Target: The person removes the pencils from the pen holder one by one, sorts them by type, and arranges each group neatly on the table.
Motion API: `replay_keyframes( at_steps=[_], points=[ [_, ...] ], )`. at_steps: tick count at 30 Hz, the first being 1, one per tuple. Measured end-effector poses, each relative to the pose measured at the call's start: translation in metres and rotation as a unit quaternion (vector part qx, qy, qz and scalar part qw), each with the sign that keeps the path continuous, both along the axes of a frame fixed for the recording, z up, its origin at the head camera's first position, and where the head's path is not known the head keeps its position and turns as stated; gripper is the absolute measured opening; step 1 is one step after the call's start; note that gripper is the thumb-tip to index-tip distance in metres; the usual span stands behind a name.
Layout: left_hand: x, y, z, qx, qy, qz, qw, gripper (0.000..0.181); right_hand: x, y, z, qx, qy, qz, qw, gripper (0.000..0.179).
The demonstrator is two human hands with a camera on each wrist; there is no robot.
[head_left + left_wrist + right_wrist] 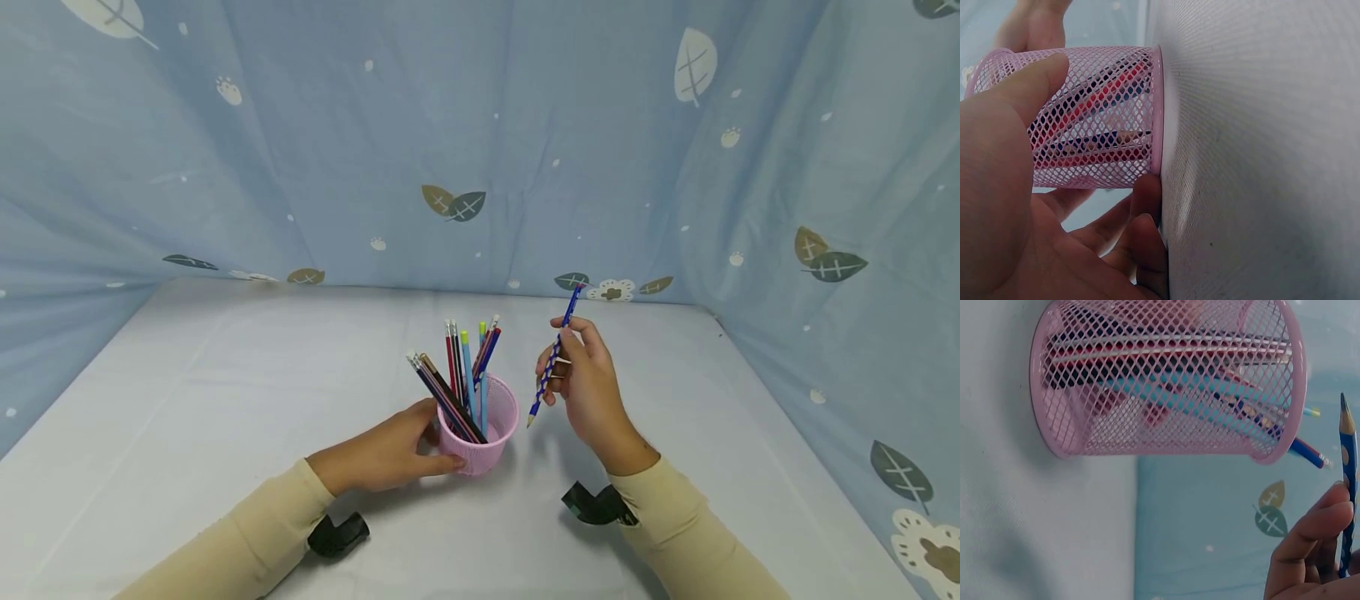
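A pink mesh pencil cup (480, 454) stands upright on the white table, with several pencils (467, 375) leaning in it, some black, some red, some light blue. My left hand (393, 450) holds the cup from its left side, thumb along the near wall and fingers behind it; the left wrist view shows the thumb over the mesh (1094, 119). To the right of the cup, my right hand (588, 379) pinches a blue pencil (551, 367) with pale notches. Its sharpened tip points down, beside the cup's rim, as the right wrist view also shows.
The white table (225, 400) spreads around the cup. A blue curtain (337, 150) with leaf prints hangs along the back and sides. Dark wrist-worn devices (600, 504) sit under both beige sleeves (690, 533).
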State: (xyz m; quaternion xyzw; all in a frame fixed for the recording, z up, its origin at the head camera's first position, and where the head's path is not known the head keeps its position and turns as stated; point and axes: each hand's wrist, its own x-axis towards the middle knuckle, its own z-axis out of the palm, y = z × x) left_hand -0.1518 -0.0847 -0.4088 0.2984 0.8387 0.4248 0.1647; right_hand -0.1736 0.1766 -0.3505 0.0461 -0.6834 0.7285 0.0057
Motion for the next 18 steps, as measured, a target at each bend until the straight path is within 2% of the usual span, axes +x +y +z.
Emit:
replay_keyframes(
  at_steps=[8, 18],
  points=[
    [0.000, 0.000, 0.002, 0.000, 0.000, -0.001, 1.0000, 0.066, -0.005, 0.001, -0.003, 0.016, -0.031, 0.016, 0.9993, 0.025],
    [0.000, 0.000, 0.000, 0.004, -0.003, -0.001, 1.0000, 0.066, -0.012, 0.005, -0.011, 0.042, -0.067, 0.057, 0.9952, 0.030]
  ],
)
